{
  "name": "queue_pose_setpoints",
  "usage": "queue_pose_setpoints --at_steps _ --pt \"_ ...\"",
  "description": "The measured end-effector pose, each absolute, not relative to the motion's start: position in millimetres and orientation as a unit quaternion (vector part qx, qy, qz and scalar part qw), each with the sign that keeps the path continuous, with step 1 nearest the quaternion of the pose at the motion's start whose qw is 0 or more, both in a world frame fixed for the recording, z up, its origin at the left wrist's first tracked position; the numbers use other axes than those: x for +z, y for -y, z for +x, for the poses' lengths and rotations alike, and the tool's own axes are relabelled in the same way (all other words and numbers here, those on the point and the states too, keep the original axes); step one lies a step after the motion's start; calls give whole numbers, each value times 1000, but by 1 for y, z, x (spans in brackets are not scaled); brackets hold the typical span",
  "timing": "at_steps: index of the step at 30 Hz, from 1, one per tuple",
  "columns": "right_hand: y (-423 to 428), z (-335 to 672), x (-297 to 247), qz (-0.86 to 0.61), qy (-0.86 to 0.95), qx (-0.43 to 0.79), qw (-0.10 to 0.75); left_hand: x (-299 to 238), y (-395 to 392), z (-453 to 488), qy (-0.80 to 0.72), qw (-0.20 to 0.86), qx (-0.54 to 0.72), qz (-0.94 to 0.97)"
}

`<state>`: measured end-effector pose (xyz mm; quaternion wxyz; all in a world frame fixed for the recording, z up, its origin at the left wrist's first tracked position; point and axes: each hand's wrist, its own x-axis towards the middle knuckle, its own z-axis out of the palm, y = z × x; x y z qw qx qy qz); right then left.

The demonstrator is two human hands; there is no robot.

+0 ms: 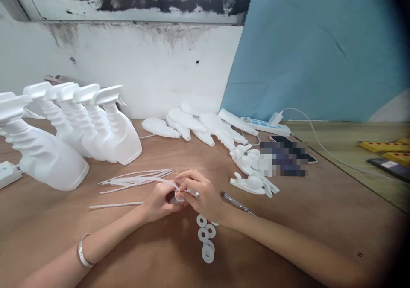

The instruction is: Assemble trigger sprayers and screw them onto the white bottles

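Near the middle of the table my left hand [160, 202] is closed around a white plastic spray head [174, 200], mostly hidden by fingers, its round opening showing. The thumb and fingers of my right hand [205, 196] pinch a thin white tube [156, 179] at that opening. I cannot tell how far the tube goes in. Several loose white tubes [128, 181] lie left of my hands. Just below my right hand are several flat white washers [203, 235]. A screwdriver-like tool [236, 202] rests by my right wrist.
Several assembled white spray bottles [118, 136] stand at the left. White bottle bodies [188, 119] are piled by the wall, with more spray heads [253, 182] at right. Behind these are a power strip [272, 126], a cable [315, 136] and a phone [288, 143], partly blurred.
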<state>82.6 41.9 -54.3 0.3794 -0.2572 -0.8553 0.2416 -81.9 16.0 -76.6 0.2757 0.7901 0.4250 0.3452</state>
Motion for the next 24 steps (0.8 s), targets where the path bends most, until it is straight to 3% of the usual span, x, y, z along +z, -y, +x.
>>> queue_pose_setpoints --at_steps 7,9,12,16,20,24 --pt "-68 77 -3 -161 909 318 216 -80 -16 -87 -435 282 392 760" --pt "-90 72 11 -230 881 325 256 -80 -16 -88 -457 297 393 741" --pt "-132 56 16 -318 885 160 299 -79 -15 -89 -449 295 406 739" --pt "-187 25 -3 -396 901 -80 160 -83 -15 -91 -424 268 431 750" --pt "-218 -5 -28 -427 891 -129 86 -83 -14 -91 -428 294 437 734" --pt "-229 -27 -45 -421 897 -108 84 -77 -12 -90 -437 324 407 734"
